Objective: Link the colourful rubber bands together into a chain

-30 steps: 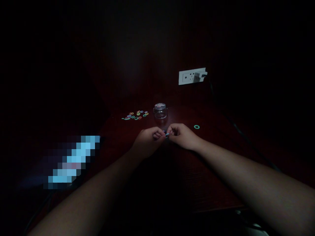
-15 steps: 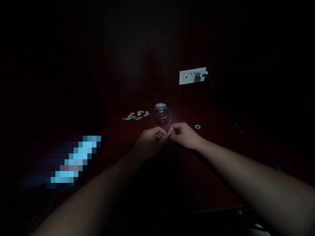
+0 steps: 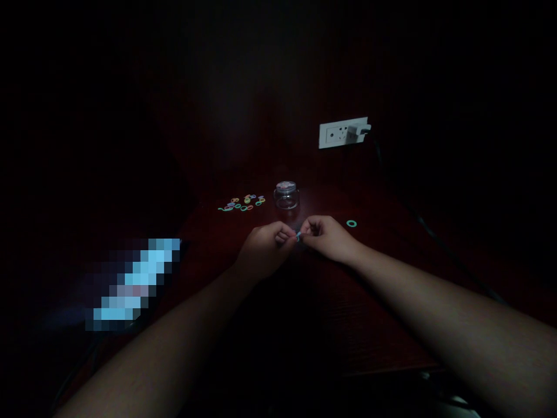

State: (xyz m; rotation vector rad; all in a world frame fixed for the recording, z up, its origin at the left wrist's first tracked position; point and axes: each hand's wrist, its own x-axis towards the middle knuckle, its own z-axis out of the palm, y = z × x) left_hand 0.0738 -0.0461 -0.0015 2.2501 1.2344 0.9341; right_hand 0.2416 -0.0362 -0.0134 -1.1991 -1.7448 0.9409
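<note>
Between the fingertips of both hands is a small light-blue hair tie [image 3: 298, 235], mostly covered by the fingers. My left hand [image 3: 267, 247] pinches it from the left, with the thumb and fingers closed. From the right, my right hand [image 3: 324, 237] pinches the same band. Just beyond the hands stands a clear jar [image 3: 286, 199] with a patterned lid on it. A loose pile of colourful hair ties [image 3: 246, 203] lies left of the jar. One green ring-shaped hair tie [image 3: 351, 223] rests alone to the right of my right hand.
The dark red table [image 3: 369, 325] is dimly lit. At the left lies a bright, pixelated screen [image 3: 139, 281]. A white wall socket [image 3: 342, 133] with a plug is at the back right. A cable [image 3: 461, 264] runs along the right side.
The fingertips have parted slightly, and a little more of the blue hair tie shows between them. The whole view has shifted a little; the jar and pile stay in place.
</note>
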